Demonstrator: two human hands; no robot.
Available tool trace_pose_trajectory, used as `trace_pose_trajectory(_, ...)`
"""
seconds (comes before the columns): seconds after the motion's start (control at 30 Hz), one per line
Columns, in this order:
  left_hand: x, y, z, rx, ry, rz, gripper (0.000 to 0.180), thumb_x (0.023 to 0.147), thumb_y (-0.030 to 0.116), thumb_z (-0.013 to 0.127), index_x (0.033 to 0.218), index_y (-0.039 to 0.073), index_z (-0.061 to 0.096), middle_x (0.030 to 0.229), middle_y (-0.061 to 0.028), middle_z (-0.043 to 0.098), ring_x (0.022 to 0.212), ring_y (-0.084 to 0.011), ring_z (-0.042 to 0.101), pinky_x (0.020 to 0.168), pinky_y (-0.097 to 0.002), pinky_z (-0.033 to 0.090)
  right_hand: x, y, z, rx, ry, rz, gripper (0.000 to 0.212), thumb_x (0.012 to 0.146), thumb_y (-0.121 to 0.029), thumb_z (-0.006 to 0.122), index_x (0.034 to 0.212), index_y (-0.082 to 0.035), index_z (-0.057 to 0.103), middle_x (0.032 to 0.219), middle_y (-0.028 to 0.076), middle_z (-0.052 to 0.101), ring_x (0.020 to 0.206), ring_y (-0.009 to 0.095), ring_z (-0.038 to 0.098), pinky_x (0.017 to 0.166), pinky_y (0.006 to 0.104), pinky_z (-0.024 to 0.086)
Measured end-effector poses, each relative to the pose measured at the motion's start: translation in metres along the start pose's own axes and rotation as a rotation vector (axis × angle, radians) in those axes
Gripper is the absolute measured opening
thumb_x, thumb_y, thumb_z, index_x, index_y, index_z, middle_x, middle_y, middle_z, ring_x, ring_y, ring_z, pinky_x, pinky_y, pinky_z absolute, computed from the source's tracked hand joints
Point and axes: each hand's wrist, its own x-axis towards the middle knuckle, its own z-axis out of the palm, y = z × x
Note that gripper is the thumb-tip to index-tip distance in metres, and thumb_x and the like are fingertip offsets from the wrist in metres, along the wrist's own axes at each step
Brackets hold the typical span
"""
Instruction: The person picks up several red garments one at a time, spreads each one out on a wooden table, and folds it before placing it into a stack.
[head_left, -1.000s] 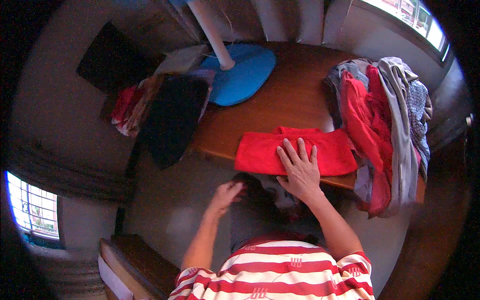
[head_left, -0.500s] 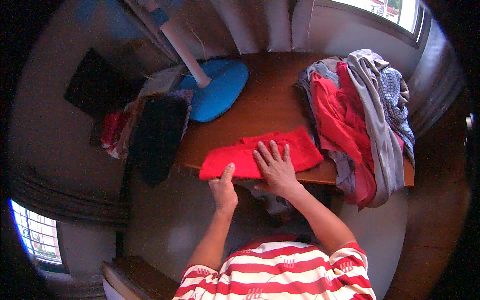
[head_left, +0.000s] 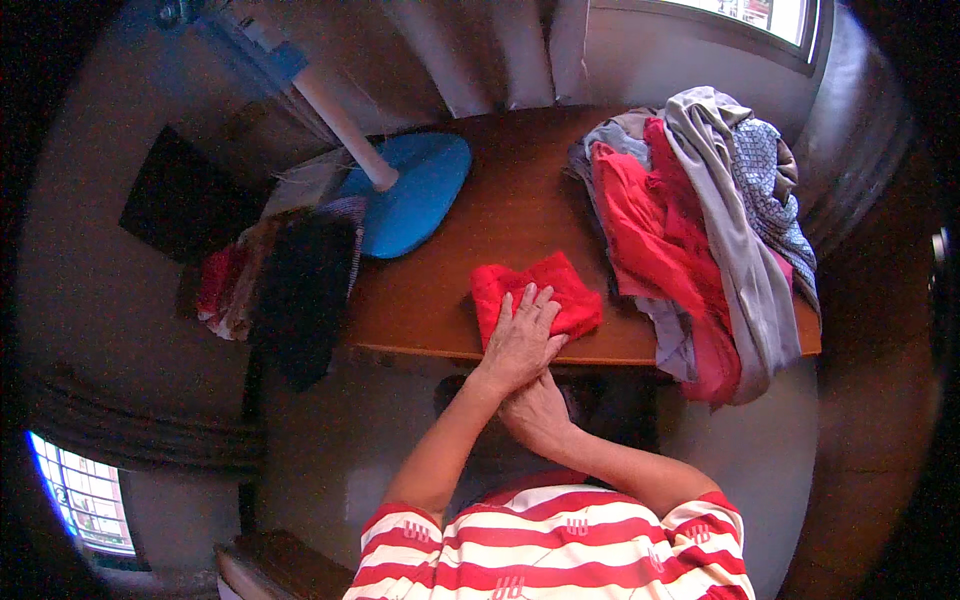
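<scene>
A red cloth [head_left: 565, 290], folded into a small, uneven square, lies at the table's front edge. My left hand [head_left: 522, 338] rests flat on top of it with the fingers stretched out. Just below, my right hand [head_left: 537, 408] crosses under my left hand and wrist at the table edge. Its fingers are hidden there, so whether they touch the cloth does not show.
On the right of the brown wooden table [head_left: 430, 320] a heap of clothes [head_left: 690, 240] hangs over the edge. A blue fan base [head_left: 425, 190] with a white pole stands at the back left. Dark clothes [head_left: 300, 290] hang at the left end.
The red cloth has been folded from a long strip to about half its width. My left hand has moved right onto it; my right hand has come down and left, beneath the left.
</scene>
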Motion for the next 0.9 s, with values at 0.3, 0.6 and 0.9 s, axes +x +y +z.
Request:
trace_pose_trajectory(0.3,0.015,-0.011,-0.039,-0.352,0.523,-0.097,0.029,0.087,0.020,0.055,0.107,-0.001,0.061,0.119,-0.0226,0.052,0.116,-0.0396,0.045,0.099,-0.0435,0.034,0.001,0.042,-0.088,0.365,0.640,-0.001,0.024,0.065,-0.002,0.061,0.089,-0.002,0.060,0.099,0.016,0.062,0.099,0.035,0.058,0.088,0.0467,0.044)
trace_pose_trajectory(0.6,-0.008,-0.053,0.001,0.179,0.031,-0.302,0.054,0.090,0.050,0.035,0.138,0.024,0.032,0.147,-0.0105,0.018,0.134,-0.0383,0.013,0.101,-0.0632,0.015,0.013,0.073,-0.068,-0.122,-0.028,0.427,0.084,0.076,-0.064,0.044,0.132,-0.002,0.038,0.143,0.013,0.028,0.134,0.029,0.021,0.106,0.0531,0.013)
trace_pose_trajectory(0.9,-0.011,-0.028,-0.001,0.288,0.148,-0.216,0.063,0.089,0.056,0.032,0.137,0.016,0.034,0.146,-0.0127,0.021,0.135,-0.0369,0.013,0.101,-0.0623,0.016,0.021,0.084,-0.074,-0.055,-0.048,0.221,0.089,0.066,-0.064,0.057,0.136,-0.013,0.034,0.144,0.010,0.025,0.134,0.033,0.018,0.106,0.0557,0.012)
